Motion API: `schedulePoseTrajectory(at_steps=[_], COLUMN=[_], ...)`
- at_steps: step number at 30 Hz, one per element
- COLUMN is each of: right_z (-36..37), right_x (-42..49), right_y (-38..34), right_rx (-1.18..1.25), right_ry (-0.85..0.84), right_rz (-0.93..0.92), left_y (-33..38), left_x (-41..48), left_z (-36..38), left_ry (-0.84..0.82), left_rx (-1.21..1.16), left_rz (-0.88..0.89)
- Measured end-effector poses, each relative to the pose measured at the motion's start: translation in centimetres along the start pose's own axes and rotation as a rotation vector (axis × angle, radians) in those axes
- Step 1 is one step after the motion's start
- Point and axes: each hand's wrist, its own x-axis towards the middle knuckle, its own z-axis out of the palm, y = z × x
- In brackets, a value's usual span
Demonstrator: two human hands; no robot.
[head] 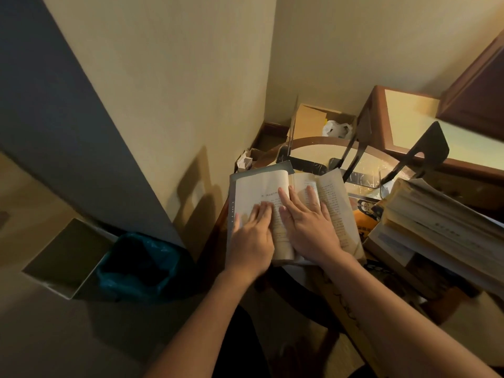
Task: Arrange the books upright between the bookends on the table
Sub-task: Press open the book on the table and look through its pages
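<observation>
An open book (pixel 261 186) with a grey cover lies flat on the round table (pixel 308 152). My left hand (pixel 252 238) presses flat on its left page. My right hand (pixel 305 222) lies flat across the middle and the right page, fingers spread. Behind the book stand black metal bookends: one at the left (pixel 290 144), one in the middle (pixel 351 152) and a larger one at the right (pixel 425 150). A stack of thick books (pixel 441 227) lies flat to the right. An orange-covered book (pixel 364 214) lies partly under the open one.
A bin with a blue bag (pixel 139 266) stands on the floor at the left, next to a grey box (pixel 65 257). A cardboard box (pixel 316 121) with a white bag sits behind the table. A wooden desk (pixel 409 118) borders the table at the right.
</observation>
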Motion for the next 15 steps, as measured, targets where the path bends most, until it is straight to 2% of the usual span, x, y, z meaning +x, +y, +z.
schedulePoseTrajectory(at_steps=[7,15], right_z=[0.2,0.5], right_x=[0.2,0.2], right_y=[0.1,0.1], right_rx=[0.001,-0.024], right_ry=[-0.002,0.023], right_rz=[0.012,0.008], left_y=[-0.5,0.8], left_x=[6.2,-2.7], left_z=[-0.8,1.5], left_ry=[-0.009,0.104], left_rx=[0.015,-0.134], left_rz=[-0.042,-0.129])
